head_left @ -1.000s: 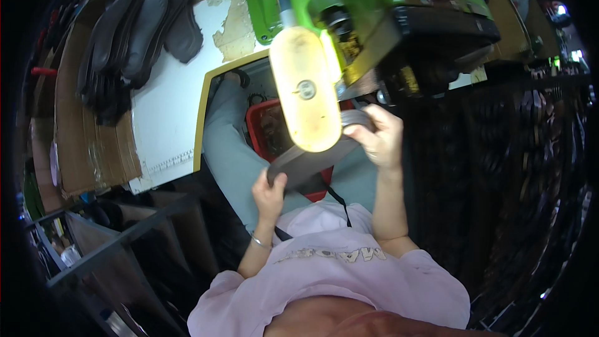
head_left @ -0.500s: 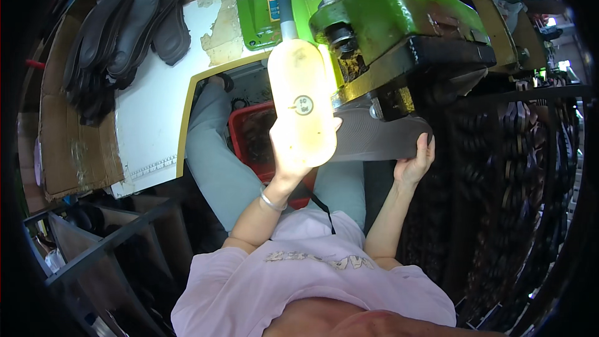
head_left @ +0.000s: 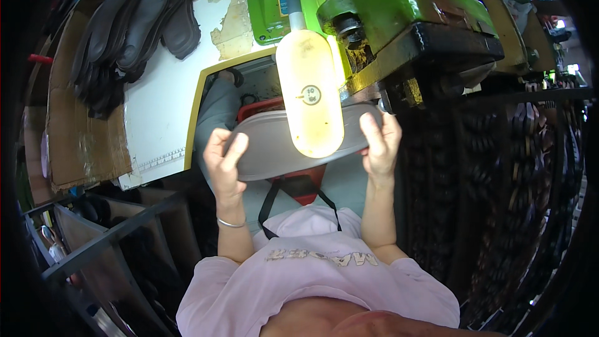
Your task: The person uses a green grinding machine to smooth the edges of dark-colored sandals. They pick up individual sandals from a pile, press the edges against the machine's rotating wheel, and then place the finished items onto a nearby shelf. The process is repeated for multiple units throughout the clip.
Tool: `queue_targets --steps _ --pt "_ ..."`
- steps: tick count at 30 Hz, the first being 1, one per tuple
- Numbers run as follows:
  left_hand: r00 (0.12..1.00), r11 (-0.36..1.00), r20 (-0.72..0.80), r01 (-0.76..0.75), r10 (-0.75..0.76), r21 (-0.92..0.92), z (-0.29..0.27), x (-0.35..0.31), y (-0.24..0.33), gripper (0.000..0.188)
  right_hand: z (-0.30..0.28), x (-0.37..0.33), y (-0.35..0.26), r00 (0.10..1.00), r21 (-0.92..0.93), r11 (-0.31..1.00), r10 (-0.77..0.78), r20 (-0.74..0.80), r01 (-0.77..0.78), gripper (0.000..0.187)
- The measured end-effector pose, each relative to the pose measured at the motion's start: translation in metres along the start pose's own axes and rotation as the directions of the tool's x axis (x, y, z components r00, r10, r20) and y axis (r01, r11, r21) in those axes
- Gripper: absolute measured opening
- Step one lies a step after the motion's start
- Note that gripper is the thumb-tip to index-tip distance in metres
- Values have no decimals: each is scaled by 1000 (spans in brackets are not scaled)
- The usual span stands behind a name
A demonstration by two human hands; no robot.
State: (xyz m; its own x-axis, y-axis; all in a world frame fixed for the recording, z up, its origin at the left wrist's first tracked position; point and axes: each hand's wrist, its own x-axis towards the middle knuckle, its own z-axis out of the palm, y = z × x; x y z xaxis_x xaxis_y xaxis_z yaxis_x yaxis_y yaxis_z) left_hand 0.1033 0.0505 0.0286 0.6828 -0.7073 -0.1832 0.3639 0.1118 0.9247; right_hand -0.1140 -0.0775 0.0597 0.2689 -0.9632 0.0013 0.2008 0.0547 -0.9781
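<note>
A dark grey shoe sole (head_left: 265, 143) lies crosswise between my two hands, above my lap. My left hand (head_left: 226, 159) grips its left end, thumb on the upper face. The right end is pinched by my right hand (head_left: 381, 140), close to the green machine (head_left: 399, 19). An oval glowing lamp (head_left: 310, 128) on a bendable neck hangs over the sole and hides its middle.
Several grey soles (head_left: 140, 25) lie stacked at the left on a white worktable (head_left: 159, 106) with a yellow edge. A red bin (head_left: 265, 107) shows behind the sole. Dark racks (head_left: 486, 181) of soles stand on the right; grey shelving (head_left: 112, 237) is at lower left.
The sole has come away from beneath the machine head, toward the left and my body. My left hand has moved left from behind the lamp to its end; my right hand has shifted left.
</note>
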Motion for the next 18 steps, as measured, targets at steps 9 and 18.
queue_targets --steps 9,18 --pt "996 995 -63 -74 70 -69 -1 -17 -4 16 -26 -28 57 995 87 994 60 77 -66 30" --pt "878 806 331 -459 347 373 76 -5 -14 18 -92 -18 22 980 36 986 -156 -119 162 29"
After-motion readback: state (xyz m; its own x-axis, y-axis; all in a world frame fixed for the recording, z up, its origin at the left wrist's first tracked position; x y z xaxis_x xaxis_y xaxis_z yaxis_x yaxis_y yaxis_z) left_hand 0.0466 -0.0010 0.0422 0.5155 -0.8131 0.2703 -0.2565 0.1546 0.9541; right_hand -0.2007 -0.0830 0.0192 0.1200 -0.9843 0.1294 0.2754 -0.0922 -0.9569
